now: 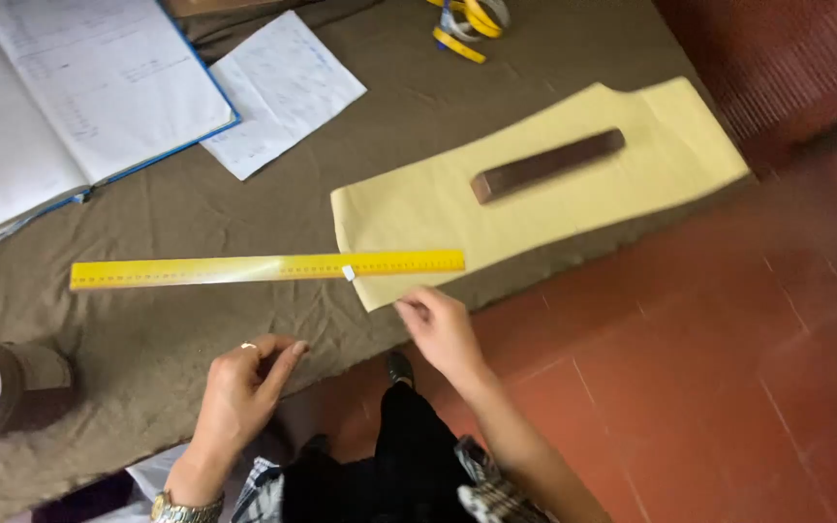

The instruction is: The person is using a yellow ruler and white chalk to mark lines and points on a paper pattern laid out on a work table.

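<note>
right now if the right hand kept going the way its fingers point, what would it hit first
The right hand points up and left toward the near corner of the pale yellow paper pattern. It would likely meet that edge first, with the yellow ruler just beyond; depth is unclear.

An olive-brown cloth (196, 203) is spread over the red tiled floor (709, 368), reaching its right near edge on a slant. On the cloth lies a long yellow ruler (244, 269), running left to right, its right end overlapping a pale yellow paper pattern piece (554, 208). A dark brown wooden block (546, 166) rests on that piece. At the far left lies an open notebook (70, 97), with a loose white sheet (283, 92) just right of it. A yellow tape measure (472, 19) sits coiled at the far edge.
</note>
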